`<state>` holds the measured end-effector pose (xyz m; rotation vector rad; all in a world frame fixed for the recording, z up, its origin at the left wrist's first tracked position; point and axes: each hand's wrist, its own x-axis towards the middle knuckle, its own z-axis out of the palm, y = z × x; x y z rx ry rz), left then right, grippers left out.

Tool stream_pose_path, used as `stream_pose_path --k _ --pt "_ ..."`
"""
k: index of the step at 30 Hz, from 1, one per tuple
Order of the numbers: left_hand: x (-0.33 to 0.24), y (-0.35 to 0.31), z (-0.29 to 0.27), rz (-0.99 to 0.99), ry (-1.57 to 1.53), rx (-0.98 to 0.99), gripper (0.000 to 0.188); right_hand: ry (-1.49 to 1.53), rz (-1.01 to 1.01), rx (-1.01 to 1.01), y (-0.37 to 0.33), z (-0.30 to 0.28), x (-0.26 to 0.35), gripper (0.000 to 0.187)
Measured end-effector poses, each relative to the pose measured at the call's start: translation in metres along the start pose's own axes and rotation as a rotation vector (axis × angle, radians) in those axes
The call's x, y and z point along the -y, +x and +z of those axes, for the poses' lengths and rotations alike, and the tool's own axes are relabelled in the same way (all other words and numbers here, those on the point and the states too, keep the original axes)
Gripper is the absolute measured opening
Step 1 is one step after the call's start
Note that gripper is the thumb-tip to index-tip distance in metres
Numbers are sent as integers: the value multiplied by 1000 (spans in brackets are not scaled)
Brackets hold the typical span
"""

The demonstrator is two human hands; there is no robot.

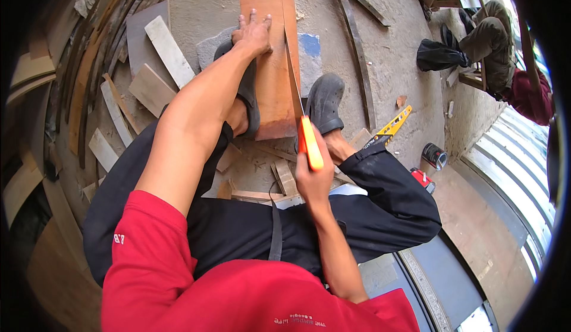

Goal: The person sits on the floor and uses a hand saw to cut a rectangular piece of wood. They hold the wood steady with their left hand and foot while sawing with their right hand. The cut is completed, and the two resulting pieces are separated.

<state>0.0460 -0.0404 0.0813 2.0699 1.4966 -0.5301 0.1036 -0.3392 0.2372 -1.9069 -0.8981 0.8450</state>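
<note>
A reddish-brown wooden board (269,88) lies lengthwise ahead of me, with a thin dark line running along its right part. My left hand (253,36) presses flat on its upper left, fingers spread. In my right hand (315,180) is the orange handle of a handsaw (310,144), fingers wrapped round it. The saw's narrow blade (292,70) points away from me along the dark line; how deep it sits in the wood I cannot tell. My left clog (250,97) overlaps the board's left edge, and my right clog (325,97) stands just right of the board.
Offcuts (169,49) and long strips (89,76) crowd the left. A dark wooden strip (355,52) lies to the right, near a yellow-and-black tapered piece (392,125), a can (434,156) and a red object (423,179). Another person (491,40) sits at the far right.
</note>
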Motion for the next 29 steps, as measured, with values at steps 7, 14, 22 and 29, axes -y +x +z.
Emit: stream_pose_path --k 7,14,22,29 --pt "2 3 -2 23 -22 -62 102 -56 -92 41 -9 6 -17 57" --pt "2 1 9 84 -45 -107 104 35 13 36 57 23 -29 49" --pt "-6 -3 0 20 -41 -17 101 61 81 40 68 26 -17 49" --pt "-2 0 -1 29 -48 1 101 -45 -6 90 -9 -3 -13 57"
